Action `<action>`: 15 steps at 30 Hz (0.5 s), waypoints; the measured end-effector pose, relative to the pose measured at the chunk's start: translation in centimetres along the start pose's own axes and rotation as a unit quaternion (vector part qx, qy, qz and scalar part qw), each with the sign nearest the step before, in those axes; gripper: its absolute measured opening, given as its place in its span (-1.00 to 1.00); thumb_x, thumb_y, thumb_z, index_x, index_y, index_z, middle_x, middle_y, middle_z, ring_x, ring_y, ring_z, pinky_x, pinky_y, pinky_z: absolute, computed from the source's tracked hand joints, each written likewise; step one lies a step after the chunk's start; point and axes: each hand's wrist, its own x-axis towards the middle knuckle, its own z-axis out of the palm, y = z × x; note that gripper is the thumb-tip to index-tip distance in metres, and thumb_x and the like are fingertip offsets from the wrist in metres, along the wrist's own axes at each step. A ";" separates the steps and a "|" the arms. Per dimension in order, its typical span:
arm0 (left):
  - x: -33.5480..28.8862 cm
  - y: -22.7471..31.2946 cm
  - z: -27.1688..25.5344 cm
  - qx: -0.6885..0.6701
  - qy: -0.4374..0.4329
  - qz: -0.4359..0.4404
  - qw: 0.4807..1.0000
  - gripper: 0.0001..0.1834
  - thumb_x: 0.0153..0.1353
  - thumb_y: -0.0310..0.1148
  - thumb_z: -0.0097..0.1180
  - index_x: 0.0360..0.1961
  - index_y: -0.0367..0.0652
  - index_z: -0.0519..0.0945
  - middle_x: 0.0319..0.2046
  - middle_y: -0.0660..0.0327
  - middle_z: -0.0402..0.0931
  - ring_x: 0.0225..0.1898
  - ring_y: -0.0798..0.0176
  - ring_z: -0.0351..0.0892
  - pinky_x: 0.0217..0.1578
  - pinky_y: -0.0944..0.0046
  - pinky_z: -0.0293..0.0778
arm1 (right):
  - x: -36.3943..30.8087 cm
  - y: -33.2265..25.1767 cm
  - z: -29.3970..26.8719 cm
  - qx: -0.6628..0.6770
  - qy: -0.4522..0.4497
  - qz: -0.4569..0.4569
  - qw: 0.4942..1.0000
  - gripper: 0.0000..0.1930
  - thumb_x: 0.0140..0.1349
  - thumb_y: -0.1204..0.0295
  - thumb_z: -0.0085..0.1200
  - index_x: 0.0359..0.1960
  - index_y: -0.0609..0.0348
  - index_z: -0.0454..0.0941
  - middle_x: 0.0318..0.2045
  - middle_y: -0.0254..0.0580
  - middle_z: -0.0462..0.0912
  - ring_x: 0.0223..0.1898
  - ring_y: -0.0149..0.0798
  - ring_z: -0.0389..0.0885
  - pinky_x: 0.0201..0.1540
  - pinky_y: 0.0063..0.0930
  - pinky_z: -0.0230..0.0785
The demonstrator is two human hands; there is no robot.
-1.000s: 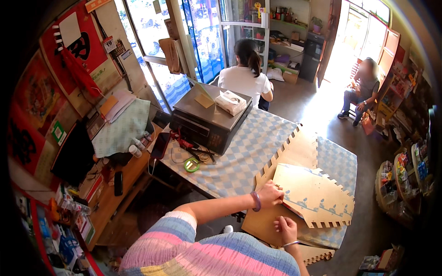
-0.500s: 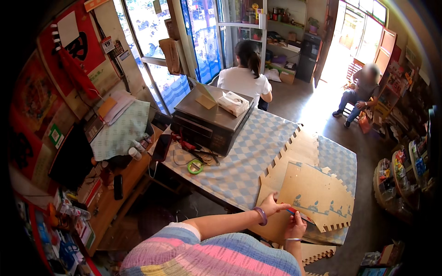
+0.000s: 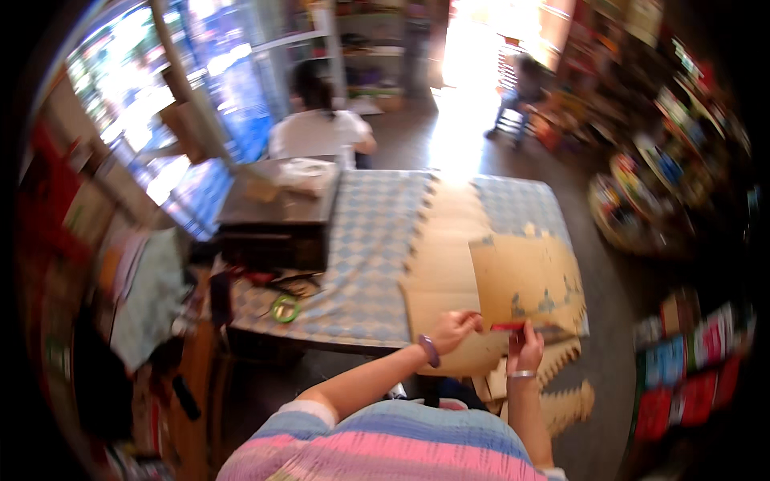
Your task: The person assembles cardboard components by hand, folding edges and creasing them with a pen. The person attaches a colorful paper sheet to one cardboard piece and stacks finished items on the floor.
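Note:
My right hand (image 3: 525, 348) is closed round a slim red object (image 3: 507, 326), too blurred to name its kind, which points left from my fingers. My left hand (image 3: 457, 331) is beside its left end, fingers curled and pinched together, with a small gap between. Whether anything is in that pinch is hidden. Both hands are at the near edge of a large flat cardboard sheet (image 3: 437, 301) with a notched left edge. On top of it lies a smaller cardboard piece (image 3: 525, 272) with bluish printed marks and toothed edges, just beyond my right hand.
The table has a blue-and-white checked cloth (image 3: 373, 232). A dark box-shaped appliance (image 3: 273, 240) stands on its left, with green tape (image 3: 285, 309) nearby. More toothed cardboard (image 3: 565, 405) lies low at right. A person in white (image 3: 317, 132) sits beyond the table; another sits near the doorway.
The view has swung to the right and blurred. My left hand has come away from the end of the red object, which my right hand still holds.

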 end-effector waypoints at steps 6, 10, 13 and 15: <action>-0.5 0.4 -0.2 0.636 0.000 0.121 0.762 -0.55 -0.03 -0.01 0.24 -0.08 0.13 0.57 0.12 0.34 0.40 0.19 0.00 0.27 0.07 -0.26 0.10 | 3.7 -12.1 -7.0 0.188 -0.097 -0.131 0.969 -0.81 0.34 0.37 -0.01 -0.18 0.24 0.52 -0.36 -0.23 0.59 -0.39 -0.39 0.47 -0.41 -0.56 0.31; -0.4 0.6 0.1 0.628 -0.013 0.103 0.771 -0.51 -0.11 -0.06 0.30 -0.09 0.12 0.57 0.11 0.36 0.41 0.18 0.05 0.29 0.09 -0.18 0.15 | 1.1 -18.0 -12.1 0.265 -0.121 -0.144 0.946 -0.84 0.32 0.45 -0.01 -0.22 0.33 0.50 -0.41 -0.15 0.53 -0.41 -0.33 0.40 -0.42 -0.56 0.26; 0.0 0.9 0.9 0.634 -0.019 0.121 0.763 -0.53 -0.09 -0.11 0.30 -0.09 0.10 0.57 0.09 0.33 0.45 0.19 0.05 0.30 0.12 -0.09 0.19 | -1.7 -21.4 -15.2 0.316 -0.115 -0.150 0.930 -0.85 0.30 0.49 -0.02 -0.25 0.36 0.51 -0.40 -0.13 0.54 -0.41 -0.32 0.39 -0.42 -0.57 0.25; 0.0 0.8 0.9 0.628 -0.021 0.128 0.767 -0.57 -0.06 -0.14 0.28 -0.09 0.08 0.58 0.09 0.27 0.47 0.18 0.02 0.33 0.15 -0.03 0.21 | -0.9 -22.6 -19.2 0.299 -0.079 -0.147 0.939 -0.87 0.28 0.51 0.00 -0.30 0.37 0.51 -0.44 -0.15 0.51 -0.41 -0.33 0.37 -0.43 -0.57 0.25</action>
